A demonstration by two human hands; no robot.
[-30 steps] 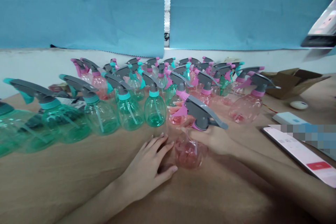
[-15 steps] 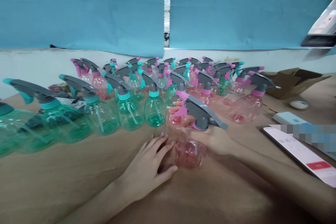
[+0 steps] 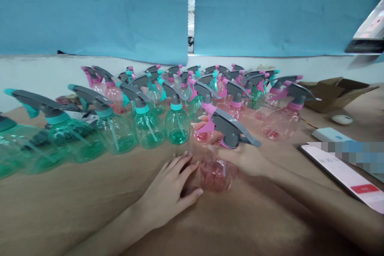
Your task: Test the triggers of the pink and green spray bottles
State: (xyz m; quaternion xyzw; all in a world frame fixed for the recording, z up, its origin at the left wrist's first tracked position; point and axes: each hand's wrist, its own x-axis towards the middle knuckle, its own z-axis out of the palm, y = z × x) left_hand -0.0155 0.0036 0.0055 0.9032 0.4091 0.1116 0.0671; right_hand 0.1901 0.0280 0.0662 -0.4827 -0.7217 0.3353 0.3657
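A clear pink spray bottle (image 3: 215,174) with a grey and pink trigger head stands upright on the table in front of me. My right hand (image 3: 244,158) is wrapped round its neck and upper body from the right; some fingers pass behind it. My left hand (image 3: 171,190) rests flat on the tabletop just left of that bottle, fingers spread, holding nothing. Behind it, a green spray bottle (image 3: 177,128) with a turquoise collar stands close to my left fingertips. Another pink spray bottle (image 3: 281,122) is beyond my right hand.
Several green and pink spray bottles fill the back of the wooden table (image 3: 90,200). To the right lie a lit phone (image 3: 342,176), a white box-like device (image 3: 331,135), a white mouse-like object (image 3: 342,119) and an open cardboard box (image 3: 333,98). A blue curtain (image 3: 96,12) hangs behind.
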